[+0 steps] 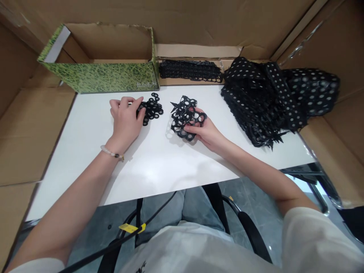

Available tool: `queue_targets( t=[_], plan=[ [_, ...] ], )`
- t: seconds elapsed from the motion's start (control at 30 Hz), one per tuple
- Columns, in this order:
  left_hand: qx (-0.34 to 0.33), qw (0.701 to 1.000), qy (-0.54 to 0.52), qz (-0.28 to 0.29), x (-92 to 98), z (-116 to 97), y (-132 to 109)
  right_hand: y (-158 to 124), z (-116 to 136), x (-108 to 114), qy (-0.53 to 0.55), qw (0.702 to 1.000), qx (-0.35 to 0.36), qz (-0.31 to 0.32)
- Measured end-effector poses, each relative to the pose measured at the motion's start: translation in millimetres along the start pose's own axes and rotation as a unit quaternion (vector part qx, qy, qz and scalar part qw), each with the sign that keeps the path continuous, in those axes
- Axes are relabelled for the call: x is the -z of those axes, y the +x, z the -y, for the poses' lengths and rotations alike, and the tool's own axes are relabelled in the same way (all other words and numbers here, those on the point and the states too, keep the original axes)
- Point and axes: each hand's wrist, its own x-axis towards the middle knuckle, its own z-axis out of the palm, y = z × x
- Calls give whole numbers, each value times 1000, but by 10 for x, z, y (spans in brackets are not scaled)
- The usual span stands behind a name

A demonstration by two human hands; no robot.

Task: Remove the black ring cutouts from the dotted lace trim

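Observation:
My left hand (126,115) rests at the left side of a pile of small black rings (153,108) on the white table, its fingers bent over the pile's edge; whether a ring is between them is hidden. Right of the pile, my right hand (206,131) grips a crumpled black sheet full of round holes (183,117), thumb on top and fingers partly behind and through it. The sheet is just above the table and casts a shadow.
A green patterned open box (113,77) stands at the back left. Beside it lies a stack of black perforated strips (190,71). A large heap of black dotted sheets (264,98) covers the back right. Cardboard walls (199,22) surround the table (159,167).

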Motion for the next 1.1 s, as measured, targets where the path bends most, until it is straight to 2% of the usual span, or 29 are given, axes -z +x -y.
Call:
queue_targets(
  t=[0.07, 0.13, 0.2, 0.27, 0.37, 0.5, 0.6, 0.7, 0.77, 0.87, 0.93, 1.0, 1.1],
  plan=[
    [-68, 997, -30, 12, 41, -209, -72, 16, -18, 0, -2, 1000, 8, -9],
    [-149, 984, -79, 62, 97, -441, -162, 30, -27, -5, -5, 999, 23, -22],
    [-185, 973, -99, 99, 140, -633, -256, 31, -16, -18, -1, 999, 29, -23],
    [-193, 963, -115, 150, 156, -751, -328, 12, 14, -37, 11, 1000, 12, 11],
    [-166, 951, -149, 214, 153, -810, -372, -27, 58, -62, 34, 996, -20, 77],
    [-141, 947, -170, 235, 162, -827, -370, -30, 36, -72, 24, 996, -27, 84],
    [-101, 945, -204, 233, 149, -847, -377, -6, -5, -80, 2, 997, -35, 66],
    [-16, 945, -258, 203, 93, -801, -353, -7, 13, -90, -4, 998, -28, 60],
    [54, 945, -290, 141, 64, -700, -288, -24, 58, -88, -7, 999, -18, 49],
    [120, 954, -273, 5, 79, -458, -132, -52, 126, -70, -15, 999, -25, 27],
    [103, 979, -169, -55, 111, -283, -34, -60, 146, -57, -15, 999, -33, 10],
    [71, 994, -66, -49, 127, -143, 21, -57, 146, -47, -9, 999, -36, -3],
    [47, 999, 10, -9, 108, -75, 15, -40, 129, -43, 3, 999, -41, -2]
  ],
)
